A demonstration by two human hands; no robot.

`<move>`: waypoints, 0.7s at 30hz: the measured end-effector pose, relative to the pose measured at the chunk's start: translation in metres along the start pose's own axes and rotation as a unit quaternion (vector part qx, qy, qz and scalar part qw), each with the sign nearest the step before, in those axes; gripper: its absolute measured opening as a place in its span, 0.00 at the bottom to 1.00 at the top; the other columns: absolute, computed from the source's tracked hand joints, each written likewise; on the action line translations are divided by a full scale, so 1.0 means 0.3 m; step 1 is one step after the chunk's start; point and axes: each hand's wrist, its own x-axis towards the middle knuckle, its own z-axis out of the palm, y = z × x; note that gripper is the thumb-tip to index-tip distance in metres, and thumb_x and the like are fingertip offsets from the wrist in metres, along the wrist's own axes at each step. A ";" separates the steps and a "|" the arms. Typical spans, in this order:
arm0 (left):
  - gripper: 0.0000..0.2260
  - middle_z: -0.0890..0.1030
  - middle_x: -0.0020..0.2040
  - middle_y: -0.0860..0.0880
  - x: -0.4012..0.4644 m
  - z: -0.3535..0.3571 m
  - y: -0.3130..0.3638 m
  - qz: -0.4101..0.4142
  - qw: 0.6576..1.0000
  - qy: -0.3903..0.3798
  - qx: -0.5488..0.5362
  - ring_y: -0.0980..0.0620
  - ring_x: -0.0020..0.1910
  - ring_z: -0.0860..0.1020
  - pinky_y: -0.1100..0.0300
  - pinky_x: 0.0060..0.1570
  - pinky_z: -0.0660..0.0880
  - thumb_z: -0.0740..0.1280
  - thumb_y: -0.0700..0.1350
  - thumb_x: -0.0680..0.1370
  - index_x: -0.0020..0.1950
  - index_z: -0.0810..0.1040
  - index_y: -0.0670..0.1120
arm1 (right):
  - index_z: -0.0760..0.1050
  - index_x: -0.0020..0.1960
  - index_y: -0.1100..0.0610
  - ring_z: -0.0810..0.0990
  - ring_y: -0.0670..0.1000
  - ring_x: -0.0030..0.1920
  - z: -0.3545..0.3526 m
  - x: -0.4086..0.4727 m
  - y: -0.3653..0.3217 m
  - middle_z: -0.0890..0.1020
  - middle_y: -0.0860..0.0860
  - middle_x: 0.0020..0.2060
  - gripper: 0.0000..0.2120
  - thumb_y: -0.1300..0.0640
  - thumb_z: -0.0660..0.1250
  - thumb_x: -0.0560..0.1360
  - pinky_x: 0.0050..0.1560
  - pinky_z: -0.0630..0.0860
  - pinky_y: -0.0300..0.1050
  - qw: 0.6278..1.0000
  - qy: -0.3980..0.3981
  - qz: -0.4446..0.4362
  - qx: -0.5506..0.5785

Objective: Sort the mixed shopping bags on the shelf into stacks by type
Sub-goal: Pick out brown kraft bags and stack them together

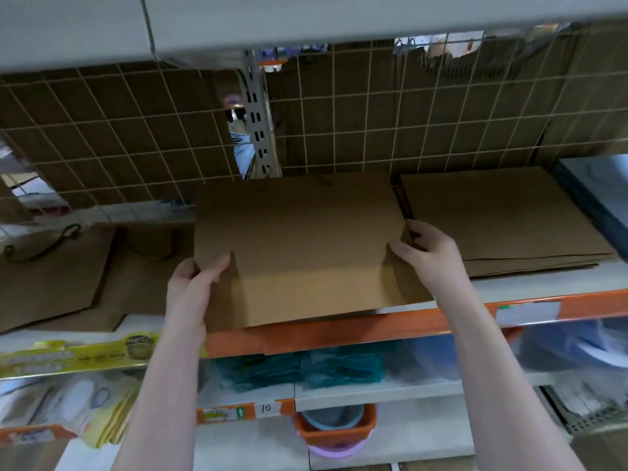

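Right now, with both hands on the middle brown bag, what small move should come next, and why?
Probably slide the bag back onto the shelf: its front edge overhangs the orange rail, while the left hand and right hand grip its sides.

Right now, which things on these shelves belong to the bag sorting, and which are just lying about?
Part of the job:
- flat brown paper bag, held by left hand and right hand
- stack of brown bags beside it
- loose brown bags with cord handles

Just lying about:
- teal packets on the lower shelf
- orange tub
- yellow box
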 end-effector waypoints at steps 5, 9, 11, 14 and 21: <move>0.24 0.77 0.57 0.45 -0.016 0.077 0.020 0.041 0.996 -0.025 0.080 0.45 0.59 0.73 0.53 0.58 0.70 0.71 0.53 0.73 0.64 0.73 0.42 | 0.68 0.70 0.55 0.76 0.54 0.61 -0.046 -0.018 -0.002 0.77 0.53 0.62 0.23 0.57 0.66 0.76 0.61 0.75 0.51 0.997 0.075 -0.006 -0.033; 0.31 0.71 0.64 0.48 -0.067 0.171 0.033 0.105 0.987 -0.025 0.118 0.47 0.65 0.70 0.57 0.58 0.67 0.70 0.52 0.74 0.73 0.65 0.43 | 0.71 0.67 0.56 0.76 0.54 0.60 -0.122 -0.016 0.012 0.78 0.54 0.59 0.20 0.57 0.66 0.75 0.57 0.72 0.46 0.985 0.148 -0.001 -0.090; 0.27 0.70 0.57 0.52 -0.102 0.237 0.045 0.131 0.981 -0.027 0.138 0.53 0.57 0.70 0.60 0.53 0.65 0.70 0.48 0.75 0.71 0.67 0.44 | 0.72 0.66 0.57 0.76 0.55 0.60 -0.178 -0.005 0.028 0.79 0.55 0.59 0.20 0.57 0.67 0.75 0.57 0.73 0.47 0.980 0.168 0.008 -0.102; 0.25 0.70 0.55 0.53 -0.142 0.358 0.047 0.139 0.978 -0.044 0.147 0.55 0.55 0.70 0.60 0.51 0.66 0.70 0.47 0.75 0.70 0.69 0.46 | 0.72 0.66 0.57 0.76 0.56 0.60 -0.281 0.035 0.063 0.79 0.55 0.60 0.20 0.56 0.66 0.75 0.60 0.73 0.50 0.974 0.193 0.019 -0.114; 0.22 0.75 0.57 0.51 -0.260 0.755 -0.018 0.148 0.964 -0.054 0.215 0.51 0.55 0.74 0.58 0.52 0.70 0.69 0.49 0.75 0.67 0.71 0.45 | 0.70 0.68 0.56 0.74 0.59 0.61 -0.609 0.200 0.189 0.77 0.56 0.62 0.21 0.56 0.66 0.76 0.60 0.72 0.52 0.968 0.204 0.028 -0.143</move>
